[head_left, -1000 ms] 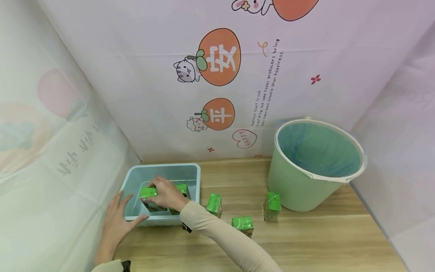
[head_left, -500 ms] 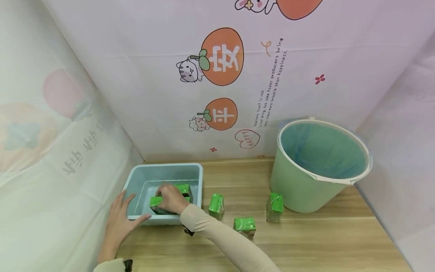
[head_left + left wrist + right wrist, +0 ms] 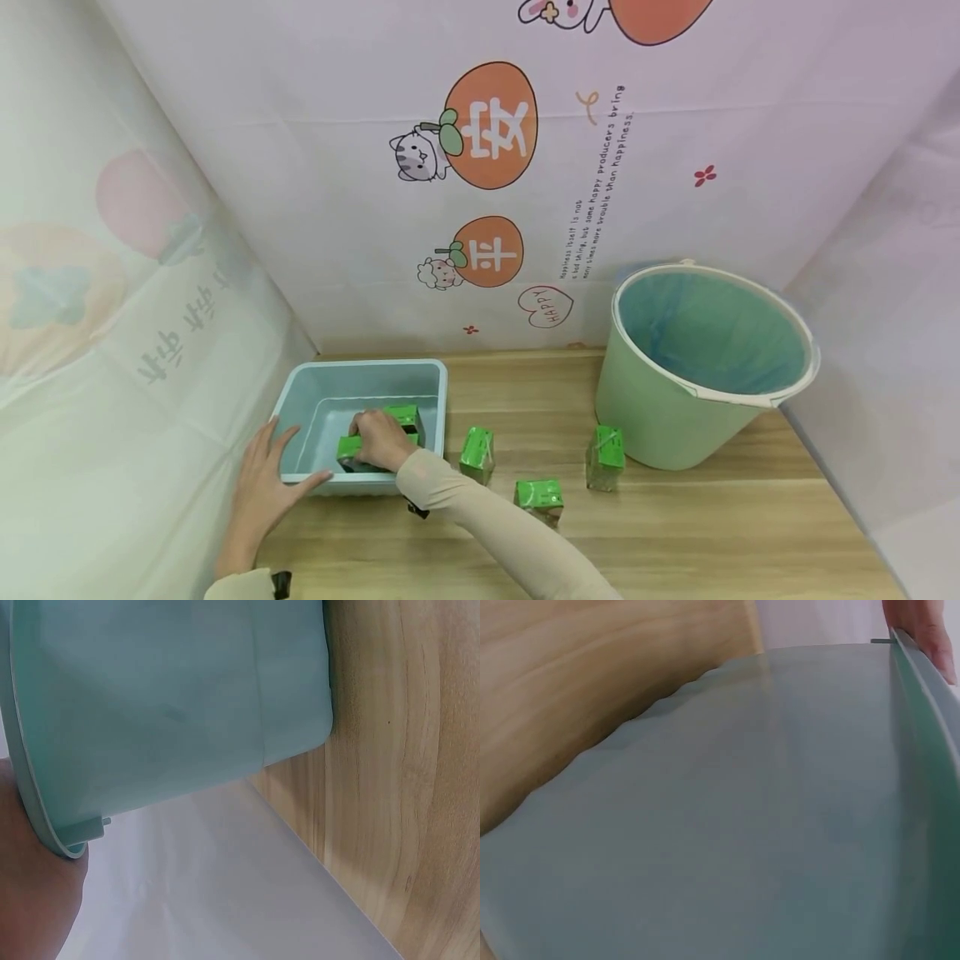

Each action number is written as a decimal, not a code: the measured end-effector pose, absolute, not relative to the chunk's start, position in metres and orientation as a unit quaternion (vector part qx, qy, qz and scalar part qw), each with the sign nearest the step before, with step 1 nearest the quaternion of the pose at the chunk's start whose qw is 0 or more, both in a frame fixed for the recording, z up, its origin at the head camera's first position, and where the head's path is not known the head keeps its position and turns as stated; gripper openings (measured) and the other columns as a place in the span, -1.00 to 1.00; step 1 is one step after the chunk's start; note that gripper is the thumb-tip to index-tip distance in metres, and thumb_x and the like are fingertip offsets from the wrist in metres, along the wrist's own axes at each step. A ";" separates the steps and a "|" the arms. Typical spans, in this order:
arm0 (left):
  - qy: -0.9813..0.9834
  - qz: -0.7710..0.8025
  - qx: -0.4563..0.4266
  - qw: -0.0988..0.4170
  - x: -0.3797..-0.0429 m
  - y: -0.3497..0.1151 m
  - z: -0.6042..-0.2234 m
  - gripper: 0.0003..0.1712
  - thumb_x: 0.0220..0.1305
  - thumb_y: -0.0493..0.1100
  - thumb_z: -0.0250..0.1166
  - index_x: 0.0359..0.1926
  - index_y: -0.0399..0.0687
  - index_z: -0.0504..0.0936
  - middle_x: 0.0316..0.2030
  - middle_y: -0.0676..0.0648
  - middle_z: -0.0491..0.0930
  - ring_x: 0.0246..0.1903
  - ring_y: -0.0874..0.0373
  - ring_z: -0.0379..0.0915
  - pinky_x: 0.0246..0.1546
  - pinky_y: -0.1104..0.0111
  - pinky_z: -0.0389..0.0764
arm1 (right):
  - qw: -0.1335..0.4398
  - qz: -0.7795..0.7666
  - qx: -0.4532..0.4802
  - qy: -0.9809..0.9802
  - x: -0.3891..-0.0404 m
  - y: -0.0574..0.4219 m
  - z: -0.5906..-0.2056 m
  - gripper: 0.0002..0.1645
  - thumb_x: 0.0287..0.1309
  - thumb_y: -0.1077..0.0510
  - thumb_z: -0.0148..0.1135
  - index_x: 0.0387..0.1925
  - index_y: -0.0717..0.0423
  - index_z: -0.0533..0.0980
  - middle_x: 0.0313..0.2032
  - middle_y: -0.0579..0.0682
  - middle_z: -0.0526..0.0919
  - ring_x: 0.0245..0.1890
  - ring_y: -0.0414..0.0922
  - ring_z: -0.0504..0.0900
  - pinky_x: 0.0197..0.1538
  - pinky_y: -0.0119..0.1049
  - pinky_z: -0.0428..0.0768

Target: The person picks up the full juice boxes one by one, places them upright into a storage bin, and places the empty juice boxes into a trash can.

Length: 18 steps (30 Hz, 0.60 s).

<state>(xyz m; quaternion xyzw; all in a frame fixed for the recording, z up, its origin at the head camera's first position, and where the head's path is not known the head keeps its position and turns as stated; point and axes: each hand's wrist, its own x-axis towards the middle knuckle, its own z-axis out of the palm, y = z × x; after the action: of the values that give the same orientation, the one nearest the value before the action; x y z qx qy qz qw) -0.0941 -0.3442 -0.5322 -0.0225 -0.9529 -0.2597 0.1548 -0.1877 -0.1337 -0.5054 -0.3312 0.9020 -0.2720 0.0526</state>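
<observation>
In the head view my right hand reaches into a light blue plastic bin and grips a small drink carton with a green top. A second green-topped carton stands behind that hand in the bin, and a green patch beside the fingers belongs to something mostly covered. Spread over the bin's front left corner, my left hand has its thumb along the front rim and its fingers at the left rim. Both wrist views are largely filled by the bin's outer wall; the carton is hidden there.
Right of the bin, three green-topped cartons stand apart on the wooden table: one near the bin, one beside my right forearm, one by a tall pale green bucket. Printed white cloth walls the table's back and sides.
My right hand has shifted the gripped carton rightward within the bin, toward the others, mostly in the first half second. My left hand stays at the bin's corner.
</observation>
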 end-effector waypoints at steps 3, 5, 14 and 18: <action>-0.953 -0.260 -0.020 0.154 -0.094 -0.344 -0.533 0.11 0.05 0.26 0.62 0.46 -0.23 0.40 0.57 -0.47 0.05 0.50 -0.51 -0.04 0.28 -0.50 0.20 | 0.038 -0.254 -0.343 0.904 -0.186 -0.133 -0.507 -0.61 0.07 0.16 0.68 -0.05 0.11 0.75 -0.16 -0.06 0.77 -0.20 -0.23 0.69 -0.15 -0.53 0.60; -0.953 -0.261 -0.018 0.152 -0.093 -0.344 -0.533 0.11 0.05 0.26 0.62 0.45 -0.23 0.40 0.57 -0.47 0.05 0.50 -0.51 -0.04 0.28 -0.50 0.20 | 0.030 -0.239 -0.350 0.905 -0.186 -0.132 -0.506 -0.61 0.06 0.15 0.69 -0.05 0.10 0.75 -0.17 -0.08 0.78 -0.22 -0.25 0.68 -0.18 -0.53 0.59; -0.952 -0.264 -0.021 0.154 -0.095 -0.345 -0.530 0.12 0.03 0.25 0.63 0.45 -0.26 0.40 0.55 -0.48 0.06 0.49 -0.52 -0.04 0.29 -0.49 0.20 | 0.046 -0.201 -0.360 0.910 -0.187 -0.126 -0.489 -0.57 0.13 0.10 0.65 0.04 0.10 0.77 -0.14 -0.11 0.82 -0.29 -0.31 0.67 -0.30 -0.53 0.56; -0.952 -0.266 -0.020 0.151 -0.095 -0.347 -0.532 0.12 0.04 0.26 0.63 0.46 -0.25 0.39 0.56 -0.47 0.05 0.50 -0.51 -0.05 0.28 -0.49 0.20 | 0.051 -0.203 -0.356 0.911 -0.187 -0.121 -0.481 -0.50 0.17 0.08 0.62 0.15 0.06 0.73 0.01 -0.09 0.81 -0.09 -0.25 0.75 -0.15 -0.52 0.65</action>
<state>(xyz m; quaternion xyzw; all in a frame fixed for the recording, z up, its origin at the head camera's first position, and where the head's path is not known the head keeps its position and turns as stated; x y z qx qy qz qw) -0.0949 -0.3473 -0.5316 -0.0202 -0.9517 -0.2662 0.1515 -0.1875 -0.1213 -0.4810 -0.3561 0.9108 -0.2027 0.0508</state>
